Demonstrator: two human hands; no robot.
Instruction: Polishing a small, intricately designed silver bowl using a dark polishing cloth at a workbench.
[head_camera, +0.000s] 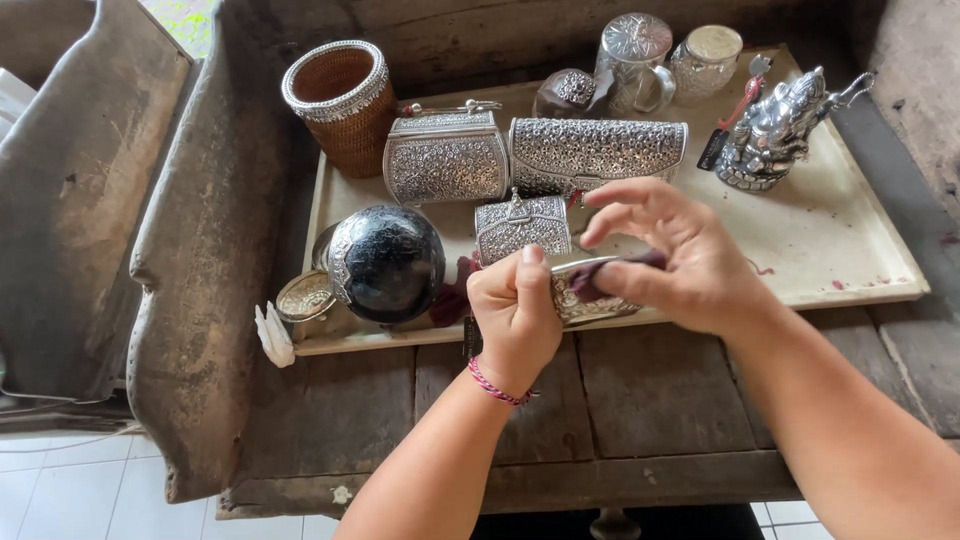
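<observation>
A small dark tag (713, 149) on a red cord is lying just beside the silver figurine (775, 130) at the tray's (850, 250) far right; its face is unreadable.

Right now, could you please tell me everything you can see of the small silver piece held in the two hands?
The small silver piece is an ornate, embossed metal object, bright and shiny, mostly hidden by the hands, so its whole shape cannot be told. The left hand closes its grip around its left end, thumb up. The right hand presses a dark reddish cloth against its top with thumb and fingers, other fingers spread. It sits low over the front edge of the pale tray, before a small embossed silver purse.
</observation>
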